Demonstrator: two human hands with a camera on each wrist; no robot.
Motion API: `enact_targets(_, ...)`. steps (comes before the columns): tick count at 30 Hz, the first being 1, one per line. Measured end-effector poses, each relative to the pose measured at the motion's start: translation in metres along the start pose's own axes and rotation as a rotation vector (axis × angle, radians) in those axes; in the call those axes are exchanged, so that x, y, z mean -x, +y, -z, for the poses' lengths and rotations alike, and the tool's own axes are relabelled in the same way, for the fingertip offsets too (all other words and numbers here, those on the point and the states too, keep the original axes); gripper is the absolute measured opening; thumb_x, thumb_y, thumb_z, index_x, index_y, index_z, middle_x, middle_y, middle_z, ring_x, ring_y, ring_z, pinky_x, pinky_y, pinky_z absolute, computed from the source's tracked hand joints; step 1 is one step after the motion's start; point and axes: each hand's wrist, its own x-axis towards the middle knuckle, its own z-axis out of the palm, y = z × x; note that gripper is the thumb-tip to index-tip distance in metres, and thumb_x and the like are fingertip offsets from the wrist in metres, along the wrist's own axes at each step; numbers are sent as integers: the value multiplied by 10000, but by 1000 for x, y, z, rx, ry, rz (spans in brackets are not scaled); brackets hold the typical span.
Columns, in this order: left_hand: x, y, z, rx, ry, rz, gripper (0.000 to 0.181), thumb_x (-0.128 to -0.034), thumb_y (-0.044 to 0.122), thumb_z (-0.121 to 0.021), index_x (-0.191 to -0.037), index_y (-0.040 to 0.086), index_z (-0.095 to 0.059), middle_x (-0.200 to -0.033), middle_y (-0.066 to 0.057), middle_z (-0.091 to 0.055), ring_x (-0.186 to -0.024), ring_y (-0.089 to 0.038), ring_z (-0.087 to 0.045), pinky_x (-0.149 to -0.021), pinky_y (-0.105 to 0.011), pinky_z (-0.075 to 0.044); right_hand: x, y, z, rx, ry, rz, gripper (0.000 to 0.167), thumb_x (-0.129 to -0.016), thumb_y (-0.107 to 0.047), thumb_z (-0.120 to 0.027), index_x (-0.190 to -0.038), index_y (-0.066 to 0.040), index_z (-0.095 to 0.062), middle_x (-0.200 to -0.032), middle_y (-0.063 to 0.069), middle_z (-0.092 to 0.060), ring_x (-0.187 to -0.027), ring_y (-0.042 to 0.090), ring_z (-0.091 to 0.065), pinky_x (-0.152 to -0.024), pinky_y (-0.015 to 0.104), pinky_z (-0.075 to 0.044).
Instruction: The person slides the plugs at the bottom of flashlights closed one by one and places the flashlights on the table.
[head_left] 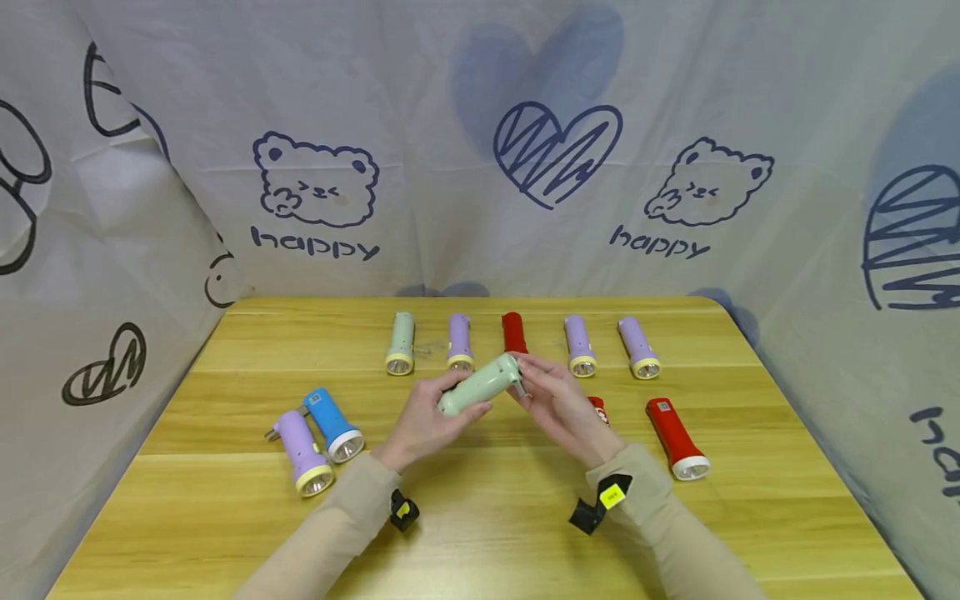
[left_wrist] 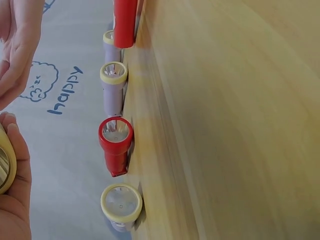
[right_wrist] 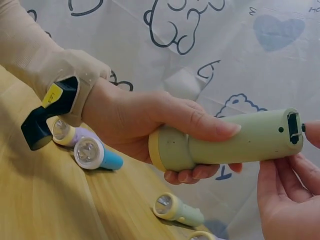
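A pale green flashlight [head_left: 480,385] is held above the middle of the table, tilted, its tail end up toward the right. My left hand [head_left: 427,421] grips it near the yellow-rimmed head [right_wrist: 159,149], thumb along the body and fingers curled beneath. At the tail, my right hand [head_left: 558,404] has its thumb and fingers around the end, by the metal plug prongs [head_left: 521,388] that stick out there. The plug slot [right_wrist: 294,129] faces the right thumb in the right wrist view. Only part of the lens shows at the left wrist view's edge.
Along the back stand a green flashlight [head_left: 402,342], a purple one [head_left: 459,335], a red one [head_left: 513,332] and two more purple ones. A purple flashlight [head_left: 298,446] and a blue one [head_left: 328,418] lie left. Right lies a red one [head_left: 673,437]; another red thing [head_left: 598,407] is mostly hidden behind my right hand.
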Motion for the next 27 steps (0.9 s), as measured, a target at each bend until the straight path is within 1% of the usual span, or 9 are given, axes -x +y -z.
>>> enact_targets(2, 0, -1, -1, -10, 2, -18, 290, -872, 162, -786, -1122, 36, -712, -950, -140, -755, -706, -70, -590, -607, -204, -500, 1, 1, -1, -13, -3, -4, 308, -1071, -92, -440, -1066, -171, -737, -1118, -69, -706, -1068, 48, -630, -998, 216, -509)
enact_targets(8, 0, -5, -3, -10, 3, -37, 280, -870, 155, -783, -1115, 43, -707, -935, -119, -749, -714, -73, -596, -620, -216, -508, 1, 4, 1, -35, -47, 3, 317, -1067, -82, -444, -1089, -178, -745, -1136, -77, -713, -1088, 41, -623, -1024, 213, -500)
enact_targets(14, 3, -4, -4, -6, 1, -45, 308, -875, 142, -775, -1150, 24, -706, -970, -130, -757, -749, -93, -625, -653, -225, -531, 2, 8, 1, -102, -129, 4, 306, -1073, -102, -448, -1179, -144, -731, -1227, -22, -701, -1193, 93, -608, -1065, 227, -479)
enact_targets(17, 4, -3, -5, -6, 5, -66, 312, -873, 129, -772, -1151, 6, -704, -984, -143, -761, -758, -105, -640, -662, -229, -540, 4, 9, 0, -128, -158, 15, 295, -1070, -106, -465, -1219, -122, -719, -1262, -5, -687, -1219, 109, -601, -1079, 228, -476)
enact_targets(22, 4, -2, -5, -9, 21, -115, 302, -866, 95, -766, -1140, -11, -696, -976, -157, -758, -754, -120, -646, -657, -237, -543, 5, 11, 0, -152, -183, 40, 292, -1064, -108, -482, -1228, -134, -722, -1271, -16, -684, -1227, 98, -590, -1085, 219, -474)
enact_targets(27, 4, -2, -5, -10, 29, -126, 299, -864, 84, -764, -1138, -13, -695, -980, -159, -755, -768, -128, -650, -674, -238, -548, 6, 13, -1, -159, -185, 50, 275, -1053, -122, -513, -1211, -152, -737, -1263, -28, -694, -1232, 95, -591, -1087, 216, -475)
